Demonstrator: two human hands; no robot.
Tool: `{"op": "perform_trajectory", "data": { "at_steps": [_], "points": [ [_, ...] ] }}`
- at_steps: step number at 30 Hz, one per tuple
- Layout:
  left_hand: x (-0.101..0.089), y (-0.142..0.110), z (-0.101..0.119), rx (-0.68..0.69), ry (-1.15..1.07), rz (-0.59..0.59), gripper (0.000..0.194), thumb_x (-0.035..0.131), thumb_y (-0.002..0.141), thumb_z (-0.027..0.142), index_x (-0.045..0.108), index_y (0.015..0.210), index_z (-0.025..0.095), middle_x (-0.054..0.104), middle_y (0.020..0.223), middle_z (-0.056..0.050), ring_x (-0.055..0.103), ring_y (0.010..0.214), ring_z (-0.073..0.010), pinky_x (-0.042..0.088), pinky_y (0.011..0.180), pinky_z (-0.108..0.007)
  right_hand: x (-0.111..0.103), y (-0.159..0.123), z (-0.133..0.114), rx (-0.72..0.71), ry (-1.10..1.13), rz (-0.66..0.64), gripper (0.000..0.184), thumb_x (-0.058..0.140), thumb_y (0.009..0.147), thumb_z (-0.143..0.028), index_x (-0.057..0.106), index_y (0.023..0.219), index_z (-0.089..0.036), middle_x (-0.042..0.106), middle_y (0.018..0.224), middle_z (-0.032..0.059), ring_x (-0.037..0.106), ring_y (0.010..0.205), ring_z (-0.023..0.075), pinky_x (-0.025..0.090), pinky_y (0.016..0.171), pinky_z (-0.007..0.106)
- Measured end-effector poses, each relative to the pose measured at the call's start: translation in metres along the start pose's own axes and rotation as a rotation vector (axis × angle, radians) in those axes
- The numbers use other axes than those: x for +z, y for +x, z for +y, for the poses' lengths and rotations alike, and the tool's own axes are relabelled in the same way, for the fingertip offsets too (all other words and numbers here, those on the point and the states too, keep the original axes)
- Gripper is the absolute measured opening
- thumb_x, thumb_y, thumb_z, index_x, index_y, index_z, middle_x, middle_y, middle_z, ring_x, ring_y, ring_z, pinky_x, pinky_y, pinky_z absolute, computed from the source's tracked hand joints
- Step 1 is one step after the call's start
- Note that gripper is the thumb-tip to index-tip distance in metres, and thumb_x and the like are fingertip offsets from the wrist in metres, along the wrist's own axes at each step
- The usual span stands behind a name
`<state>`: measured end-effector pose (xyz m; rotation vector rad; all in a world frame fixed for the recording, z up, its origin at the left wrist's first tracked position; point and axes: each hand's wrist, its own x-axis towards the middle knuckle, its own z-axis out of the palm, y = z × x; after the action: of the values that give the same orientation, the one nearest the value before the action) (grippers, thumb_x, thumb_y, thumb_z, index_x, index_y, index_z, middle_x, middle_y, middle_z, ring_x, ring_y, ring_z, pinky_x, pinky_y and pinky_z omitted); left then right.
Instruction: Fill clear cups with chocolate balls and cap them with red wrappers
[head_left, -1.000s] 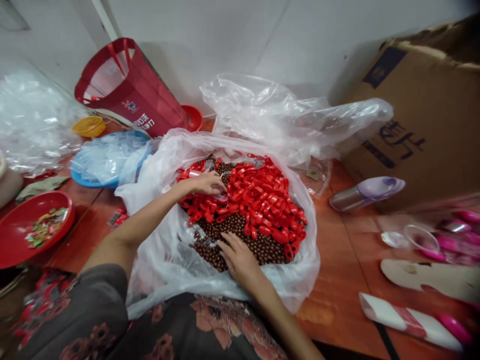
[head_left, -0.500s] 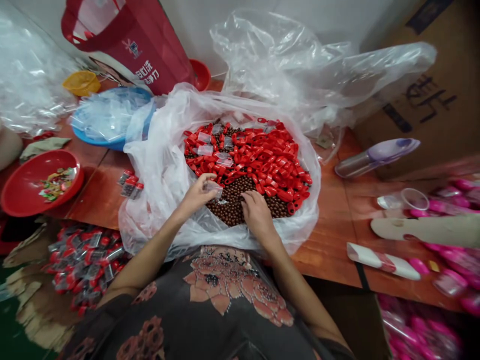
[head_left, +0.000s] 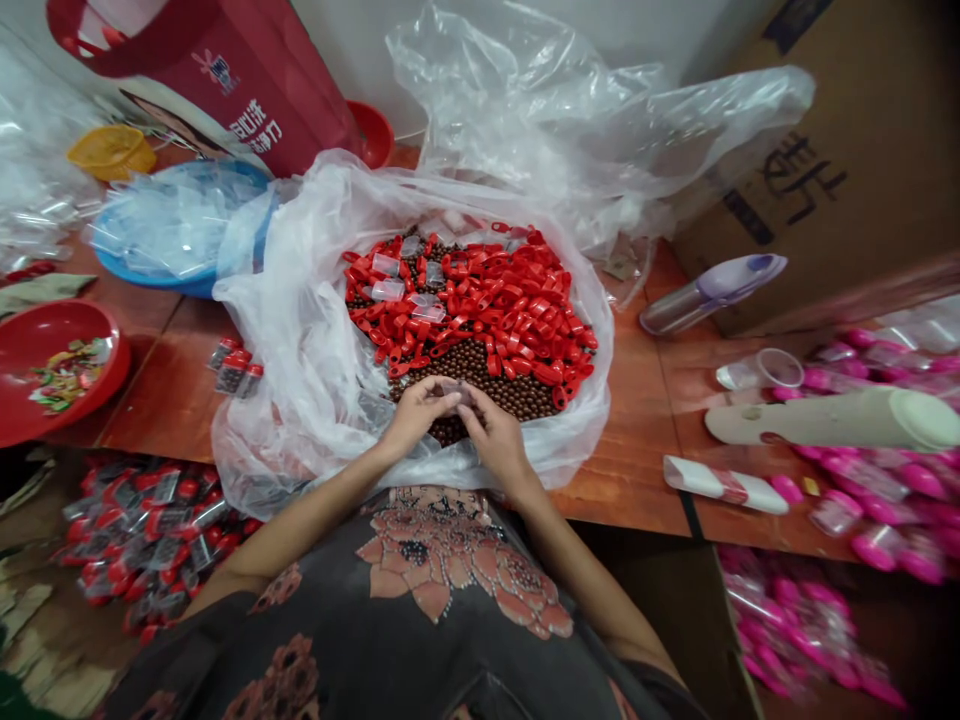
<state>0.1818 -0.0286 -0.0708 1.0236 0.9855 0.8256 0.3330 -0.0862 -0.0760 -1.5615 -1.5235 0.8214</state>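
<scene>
A clear plastic bag lies open on the wooden table, filled with small brown balls and a heap of red plastic pieces. A few small clear packets rest on the red heap. My left hand and my right hand meet over the near edge of the brown balls. Their fingertips pinch one small clear packet between them. Both hands are closed on it.
A red bowl of mixed sweets sits at the left, a blue basin of clear packets behind it. A red bag, a cardboard box, a purple scoop and pink packets surround the work area. Filled packets lie below left.
My left hand came back from the red heap with a small clear packet. My right hand left the brown balls and joined it on the packet. The view tilted downward.
</scene>
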Motion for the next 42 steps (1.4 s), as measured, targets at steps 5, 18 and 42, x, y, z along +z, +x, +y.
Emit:
{"op": "perform_trajectory", "data": {
  "at_steps": [5,18,42],
  "points": [
    [-0.029,0.023,0.022,0.021,0.521,-0.015,0.036,0.073,0.074,0.027,0.071,0.108,0.019,0.071,0.097,-0.007,0.065,0.081,-0.0191,0.051,0.074,-0.031,-0.029,0.011,0.001,-0.074,-0.149,0.067,0.030,0.045,0.097,-0.033,0.069,0.110,-0.020,0.069,0.107,0.0104,0.065,0.101,0.0232,0.050,0.094,0.040],
    [0.000,0.089,0.001,-0.077,0.405,-0.096,0.027,0.079,0.062,0.024,0.075,0.086,0.013,0.070,0.071,-0.003,0.060,0.061,-0.0138,0.048,0.064,-0.027,-0.051,0.022,0.021,-0.011,-0.241,0.202,0.030,0.041,0.097,-0.032,0.067,0.105,-0.019,0.064,0.101,0.0100,0.062,0.097,0.0232,0.049,0.092,0.040],
    [0.028,0.093,-0.017,-0.073,0.074,-0.096,0.040,0.083,0.053,0.012,0.074,0.093,0.013,0.073,0.084,-0.003,0.065,0.081,-0.0172,0.048,0.093,-0.038,-0.052,0.082,0.022,-0.076,-0.387,0.126,0.037,0.049,0.095,-0.037,0.064,0.126,-0.025,0.066,0.115,0.0094,0.064,0.104,0.0243,0.051,0.094,0.039]
  ]
}}
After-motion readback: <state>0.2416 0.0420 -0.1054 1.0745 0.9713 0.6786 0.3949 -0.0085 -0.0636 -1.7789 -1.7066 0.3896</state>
